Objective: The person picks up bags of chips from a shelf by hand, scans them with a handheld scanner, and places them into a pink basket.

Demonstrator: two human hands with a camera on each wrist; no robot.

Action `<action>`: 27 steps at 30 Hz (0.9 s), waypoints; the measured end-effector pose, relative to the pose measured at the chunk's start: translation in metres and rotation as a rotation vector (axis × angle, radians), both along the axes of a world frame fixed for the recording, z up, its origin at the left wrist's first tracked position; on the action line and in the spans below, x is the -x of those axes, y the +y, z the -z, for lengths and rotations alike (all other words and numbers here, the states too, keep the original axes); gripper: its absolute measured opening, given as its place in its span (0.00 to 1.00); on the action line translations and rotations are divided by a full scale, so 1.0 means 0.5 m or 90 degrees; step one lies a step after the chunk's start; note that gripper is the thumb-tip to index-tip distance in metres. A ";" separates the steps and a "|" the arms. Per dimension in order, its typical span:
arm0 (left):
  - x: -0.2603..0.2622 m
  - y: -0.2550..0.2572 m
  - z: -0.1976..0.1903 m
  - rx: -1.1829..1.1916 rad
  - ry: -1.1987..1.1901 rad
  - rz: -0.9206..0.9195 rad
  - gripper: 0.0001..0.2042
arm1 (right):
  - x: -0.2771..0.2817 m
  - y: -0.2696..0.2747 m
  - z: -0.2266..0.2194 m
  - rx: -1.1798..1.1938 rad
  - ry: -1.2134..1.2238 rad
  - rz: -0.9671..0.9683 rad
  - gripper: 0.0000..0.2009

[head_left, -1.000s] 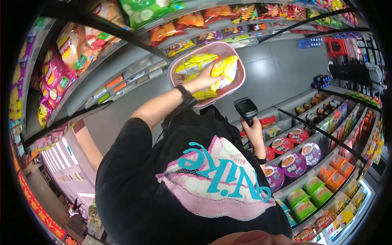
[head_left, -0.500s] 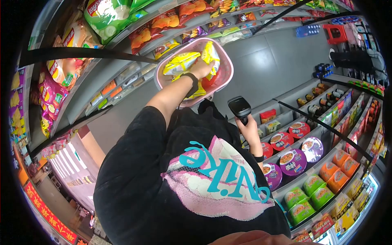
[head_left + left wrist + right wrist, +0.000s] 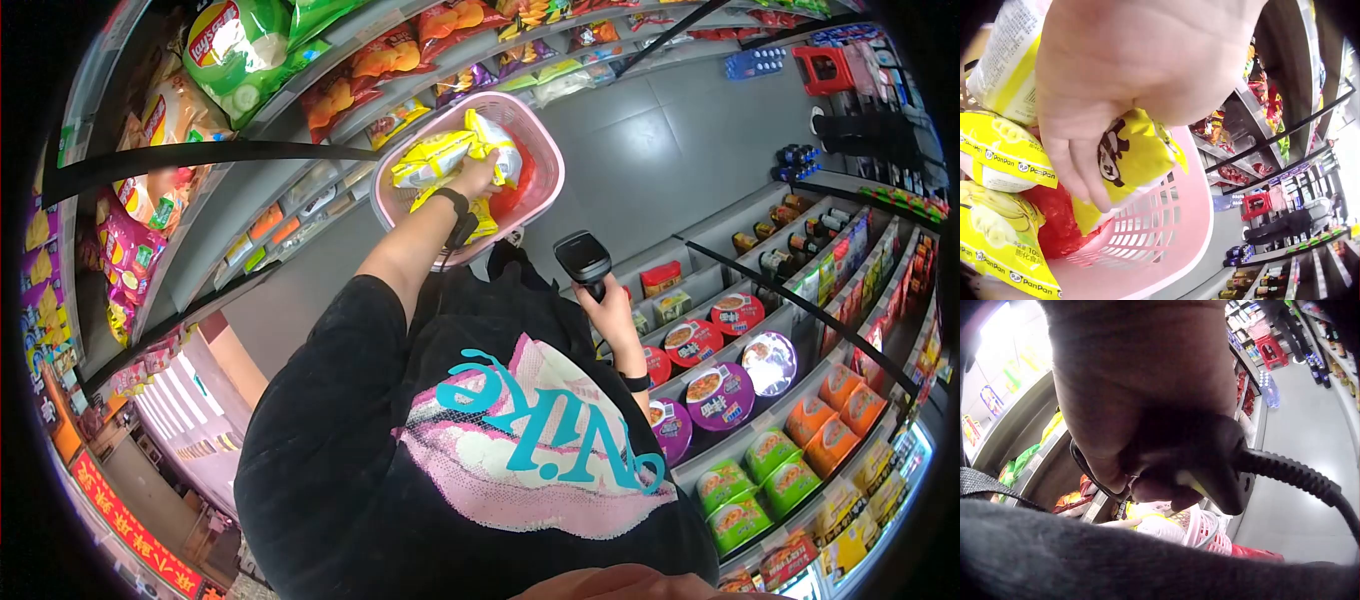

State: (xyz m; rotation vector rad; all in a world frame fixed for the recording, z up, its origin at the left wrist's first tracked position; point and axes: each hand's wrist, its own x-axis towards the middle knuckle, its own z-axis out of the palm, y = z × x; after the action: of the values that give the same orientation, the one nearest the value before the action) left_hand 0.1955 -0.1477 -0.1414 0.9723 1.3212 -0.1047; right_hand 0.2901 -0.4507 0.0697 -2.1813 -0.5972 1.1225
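Note:
My left hand (image 3: 482, 176) reaches into a pink plastic basket (image 3: 557, 170), fingers curled over a yellow-and-white PanPan snack bag (image 3: 1141, 153) with a panda printed on it. More yellow snack bags (image 3: 432, 158) lie beside it, some showing bananas. Under them is a red packet (image 3: 1057, 219), partly hidden by the held bag. My right hand (image 3: 612, 318) grips a black barcode scanner (image 3: 582, 256) by its handle, near the front of my body. In the right wrist view a coiled cable (image 3: 1288, 467) runs from the scanner handle.
Shelves of chip bags (image 3: 235, 50) line the left and far side. On the right, a shelf carries instant noodle bowls (image 3: 720, 397) and bottles. Grey floor (image 3: 640, 140) stretches beyond the basket towards a red stool (image 3: 822, 72) and a person in dark trousers (image 3: 870, 135).
My left hand has carried the snack bag from the basket's right side towards its far middle, uncovering the red packet. The basket appears further left in view. My right hand keeps hold of the scanner.

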 end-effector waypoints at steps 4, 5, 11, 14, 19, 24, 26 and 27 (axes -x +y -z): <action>0.017 -0.013 0.023 -0.054 -0.016 -0.002 0.33 | -0.002 0.010 -0.011 0.029 -0.010 -0.025 0.19; 0.020 -0.022 0.029 -0.168 -0.009 0.014 0.29 | -0.002 0.015 -0.018 0.035 -0.021 -0.035 0.19; 0.059 0.013 0.113 -0.372 0.016 0.267 0.19 | 0.007 0.020 -0.010 -0.010 -0.042 -0.049 0.18; 0.051 0.000 0.029 -0.502 -0.015 0.397 0.19 | 0.010 0.026 -0.011 0.003 -0.042 -0.058 0.19; 0.048 0.023 -0.075 -0.798 -0.140 0.517 0.21 | 0.012 0.032 -0.012 0.027 -0.038 -0.070 0.19; 0.078 0.087 -0.074 -0.874 0.175 0.550 0.34 | 0.015 0.025 -0.001 0.011 -0.054 -0.087 0.20; 0.108 0.099 -0.081 -0.820 0.230 0.557 0.35 | 0.016 0.027 -0.008 0.011 -0.058 -0.093 0.20; 0.120 0.104 -0.089 -0.764 0.282 0.564 0.35 | 0.018 0.028 -0.008 0.010 -0.059 -0.094 0.20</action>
State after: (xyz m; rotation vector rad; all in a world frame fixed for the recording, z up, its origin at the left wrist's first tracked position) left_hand 0.1355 -0.0956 -0.0970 2.6476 1.1949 -0.2159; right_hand 0.2812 -0.4367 0.0737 -2.2420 -0.8041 1.1091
